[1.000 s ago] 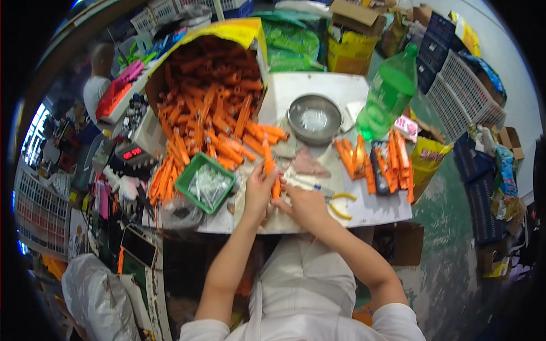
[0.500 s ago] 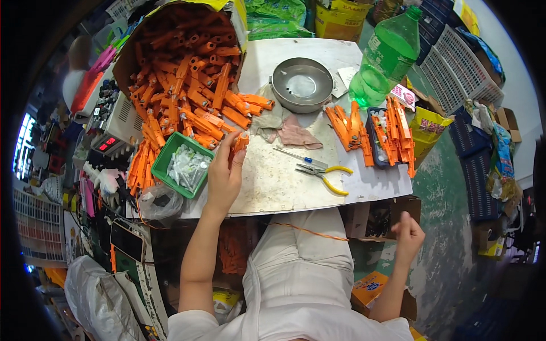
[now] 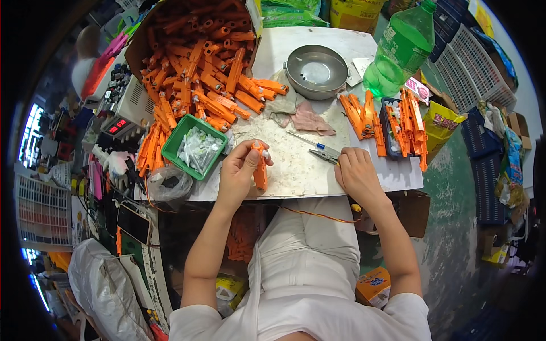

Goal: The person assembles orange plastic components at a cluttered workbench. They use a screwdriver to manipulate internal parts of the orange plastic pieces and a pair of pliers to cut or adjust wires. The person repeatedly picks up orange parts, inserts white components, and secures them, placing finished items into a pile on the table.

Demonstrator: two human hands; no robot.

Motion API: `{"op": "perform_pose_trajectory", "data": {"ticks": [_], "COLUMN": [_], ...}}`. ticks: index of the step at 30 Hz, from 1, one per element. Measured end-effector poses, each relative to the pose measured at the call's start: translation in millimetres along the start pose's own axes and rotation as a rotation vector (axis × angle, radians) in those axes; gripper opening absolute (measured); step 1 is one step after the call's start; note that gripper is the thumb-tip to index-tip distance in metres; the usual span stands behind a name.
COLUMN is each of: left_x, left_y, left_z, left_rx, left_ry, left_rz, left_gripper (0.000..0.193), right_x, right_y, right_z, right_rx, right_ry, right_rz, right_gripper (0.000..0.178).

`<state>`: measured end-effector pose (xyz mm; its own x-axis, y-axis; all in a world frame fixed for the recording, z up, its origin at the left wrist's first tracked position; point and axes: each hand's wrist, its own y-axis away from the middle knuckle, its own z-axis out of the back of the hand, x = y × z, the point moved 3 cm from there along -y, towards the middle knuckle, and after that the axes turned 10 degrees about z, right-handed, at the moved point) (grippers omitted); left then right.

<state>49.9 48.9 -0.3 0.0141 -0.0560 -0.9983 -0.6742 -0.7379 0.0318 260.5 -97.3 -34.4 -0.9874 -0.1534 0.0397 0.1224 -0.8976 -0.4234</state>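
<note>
My left hand [image 3: 238, 170] holds one orange plastic part [image 3: 260, 166] upright above the front edge of the white table [image 3: 296, 170]. My right hand [image 3: 356, 171] rests on the table, its fingers closed over the handles of a pair of pliers [image 3: 321, 151] whose jaws point left. A large heap of the same orange parts [image 3: 199, 79] spills from a cardboard box at the back left. A green tray [image 3: 194, 146] of small clear pieces sits just left of my left hand.
A metal bowl [image 3: 316, 71] and a green plastic bottle [image 3: 401, 48] stand at the back. Crumpled cloths [image 3: 301, 116] lie mid-table. More orange parts [image 3: 387, 119] lie on the right around a dark tray. A thin orange wire [image 3: 310, 215] hangs below the table edge. Crates and bags crowd the floor.
My left hand has picked an orange part from the heap and brought it toward me. My right hand came up from beside my lap onto the table at the pliers.
</note>
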Motion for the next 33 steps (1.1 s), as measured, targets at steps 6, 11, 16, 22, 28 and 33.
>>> {"op": "perform_pose_trajectory", "data": {"ticks": [6,11,16,22,28,33], "left_x": [10.5,10.0,13.1,10.4,12.5,-8.0], "left_y": [6.3,6.6,11.9,16.7,18.4,7.4], "left_z": [-14.5,-28.5,-32.0,-34.9,-31.5,-23.3], "left_rx": [0.041,0.058,0.013,-0.113,-0.131,-0.114], "left_ry": [0.240,0.315,0.225,0.093,-0.059,-0.526], "left_rz": [0.105,0.127,0.086,0.000,-0.048,-0.337], "left_gripper": [0.036,0.038,0.035,0.030,0.031,0.026], "right_x": [14.5,55.7,67.3,72.8,72.8,68.5], "right_y": [12.4,-2.1,-12.0,-17.5,-17.6,-2.5], "right_z": [19.2,53.1,43.1,40.4,34.3,-0.7], "right_rx": [-0.163,-0.155,-0.195,-0.245,-0.186,0.177], "right_ry": [-0.597,-0.606,-0.514,-0.410,-0.514,-1.772], "right_rz": [-0.409,-0.227,-0.209,-0.164,-0.193,-0.789], "right_gripper": [0.016,0.020,0.020,0.020,0.021,0.033]}}
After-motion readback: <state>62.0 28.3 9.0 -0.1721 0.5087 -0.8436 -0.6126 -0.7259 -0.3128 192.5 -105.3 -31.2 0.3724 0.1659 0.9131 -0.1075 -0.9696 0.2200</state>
